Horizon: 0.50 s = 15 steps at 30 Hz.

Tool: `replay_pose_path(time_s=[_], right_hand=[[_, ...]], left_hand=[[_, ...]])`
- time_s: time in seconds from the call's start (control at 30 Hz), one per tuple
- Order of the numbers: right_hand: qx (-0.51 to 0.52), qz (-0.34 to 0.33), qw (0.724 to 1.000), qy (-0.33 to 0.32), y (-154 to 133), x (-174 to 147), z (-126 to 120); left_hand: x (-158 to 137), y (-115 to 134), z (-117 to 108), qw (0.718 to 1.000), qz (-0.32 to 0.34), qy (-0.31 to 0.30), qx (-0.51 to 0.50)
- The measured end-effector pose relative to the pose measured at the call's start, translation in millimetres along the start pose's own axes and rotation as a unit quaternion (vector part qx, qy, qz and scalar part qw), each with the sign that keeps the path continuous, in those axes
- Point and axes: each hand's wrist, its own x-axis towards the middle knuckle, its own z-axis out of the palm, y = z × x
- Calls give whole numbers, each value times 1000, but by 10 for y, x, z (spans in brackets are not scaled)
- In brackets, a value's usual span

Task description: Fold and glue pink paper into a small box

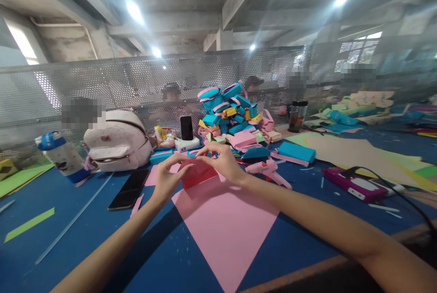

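Observation:
Between my two hands is a folded red paper piece (200, 175), held above a pink paper sheet (227, 224). My left hand (170, 175) grips its left upper edge between thumb and fingers. At the top edge, my right hand (221, 161) pinches the paper with thumb and fingertips close to the left hand's. Just right of my right wrist lies a pink hot glue gun (269, 172). Part of the red piece is hidden behind my fingers.
A pile of blue, pink and yellow paper boxes (232, 115) rises behind my hands. On the left are a black phone (129, 189), a white backpack (118, 140) and a bottle (64, 156). A purple device (355, 184) with a black cable sits right, near large paper sheets (362, 156).

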Motion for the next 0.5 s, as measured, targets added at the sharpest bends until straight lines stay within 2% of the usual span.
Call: replay_pose_path(time_s=[0.3, 0.5], right_hand=[[2, 3, 1000, -9, -8, -36, 24], [-14, -19, 1000, -15, 10, -50, 25]], left_hand=[[-12, 23, -5, 1000, 12, -1, 1], [-22, -15, -8, 1000, 6, 9, 7]])
